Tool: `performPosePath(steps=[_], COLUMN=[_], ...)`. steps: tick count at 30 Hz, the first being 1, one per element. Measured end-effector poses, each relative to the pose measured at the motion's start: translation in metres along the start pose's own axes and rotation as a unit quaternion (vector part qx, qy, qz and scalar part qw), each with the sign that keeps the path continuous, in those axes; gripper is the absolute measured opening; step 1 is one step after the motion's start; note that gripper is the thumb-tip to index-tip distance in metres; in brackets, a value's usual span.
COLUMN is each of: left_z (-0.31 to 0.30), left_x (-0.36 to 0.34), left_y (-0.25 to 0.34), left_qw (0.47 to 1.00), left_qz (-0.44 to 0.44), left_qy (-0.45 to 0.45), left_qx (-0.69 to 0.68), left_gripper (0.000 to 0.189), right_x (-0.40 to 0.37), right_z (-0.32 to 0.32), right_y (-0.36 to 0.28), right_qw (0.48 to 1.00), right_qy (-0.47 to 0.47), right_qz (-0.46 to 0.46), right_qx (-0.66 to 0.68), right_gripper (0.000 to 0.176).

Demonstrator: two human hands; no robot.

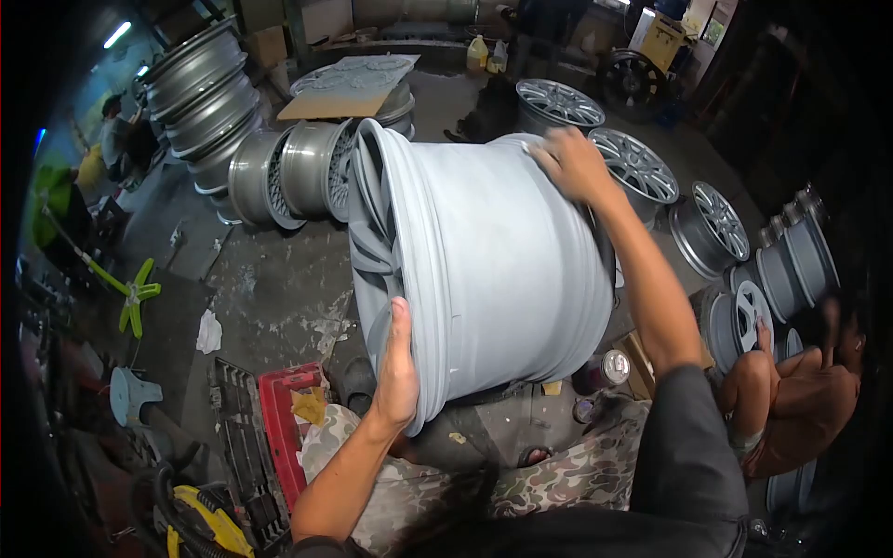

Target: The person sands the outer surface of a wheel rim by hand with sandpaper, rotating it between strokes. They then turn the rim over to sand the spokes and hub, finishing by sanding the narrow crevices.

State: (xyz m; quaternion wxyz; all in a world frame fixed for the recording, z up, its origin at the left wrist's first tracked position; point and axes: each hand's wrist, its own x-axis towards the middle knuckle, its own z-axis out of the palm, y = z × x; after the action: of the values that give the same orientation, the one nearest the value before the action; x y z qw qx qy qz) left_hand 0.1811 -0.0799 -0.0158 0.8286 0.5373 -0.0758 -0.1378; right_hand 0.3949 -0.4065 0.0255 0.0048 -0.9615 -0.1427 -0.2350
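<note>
A large grey wheel rim point(507, 270) is tilted on its side in front of me, its barrel matte and pale, its spoked face turned to the left. My left hand point(397, 381) holds the rim's left lip, thumb pointing up along the edge; the other fingers are mostly hidden. Over at the far right edge of the barrel, my right hand point(569, 166) touches the surface with bent fingers. Motion blurs those fingers, and I cannot make out whether anything is under them.
Stacked wheel rims point(206, 93) stand at the back left, near a board point(349, 88) laid on rims. More spoked rims point(633, 166) line the right, where another person point(791, 409) sits. A red tray point(284, 409) lies lower left; a can point(614, 367) stands beside my knee.
</note>
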Motion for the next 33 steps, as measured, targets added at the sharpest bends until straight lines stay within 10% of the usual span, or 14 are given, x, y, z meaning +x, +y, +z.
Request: performPosePath(steps=[4, 8, 15, 19, 23, 29, 33], left_z=[-0.003, -0.007, -0.025, -0.053, -0.092, -0.175, -0.178], left_x=[0.0, 0.004, 0.009, 0.019, 0.036, 0.082, 0.082], left_y=[0.002, 0.005, 0.005, 0.006, 0.006, -0.051, -0.103], left_qw=[1.0, 1.0, 0.99, 0.973, 0.967, 0.945, 0.878], left_qz=[-0.017, -0.005, -0.065, 0.068, 0.081, -0.06, -0.09], left_qy=[-0.005, -0.001, 0.063, 0.077, 0.096, 0.165, 0.12], left_qx=[-0.009, 0.005, 0.112, 0.208, 0.22, 0.276, 0.455], left_gripper=[0.083, 0.085, 0.095, 0.09, 0.089, 0.086, 0.089], right_x=[0.095, 0.073, -0.153, -0.319, -0.427, -0.396, -0.381], right_z=[0.06, 0.031, -0.023, 0.008, 0.013, 0.012, 0.015], right_y=[0.032, 0.037, -0.026, -0.112, -0.168, -0.138, -0.127], right_qw=[0.972, 0.986, 0.953, 0.934, 0.908, 0.879, 0.812], right_qy=[-0.204, -0.158, 0.124, 0.106, -0.133, 0.069, -0.016], right_qz=[0.018, -0.012, 0.086, 0.245, 0.287, 0.365, 0.491], right_qx=[0.119, 0.053, 0.261, 0.236, 0.274, 0.299, 0.316], right_gripper=[0.039, 0.036, 0.039, 0.04, 0.036, 0.033, 0.039])
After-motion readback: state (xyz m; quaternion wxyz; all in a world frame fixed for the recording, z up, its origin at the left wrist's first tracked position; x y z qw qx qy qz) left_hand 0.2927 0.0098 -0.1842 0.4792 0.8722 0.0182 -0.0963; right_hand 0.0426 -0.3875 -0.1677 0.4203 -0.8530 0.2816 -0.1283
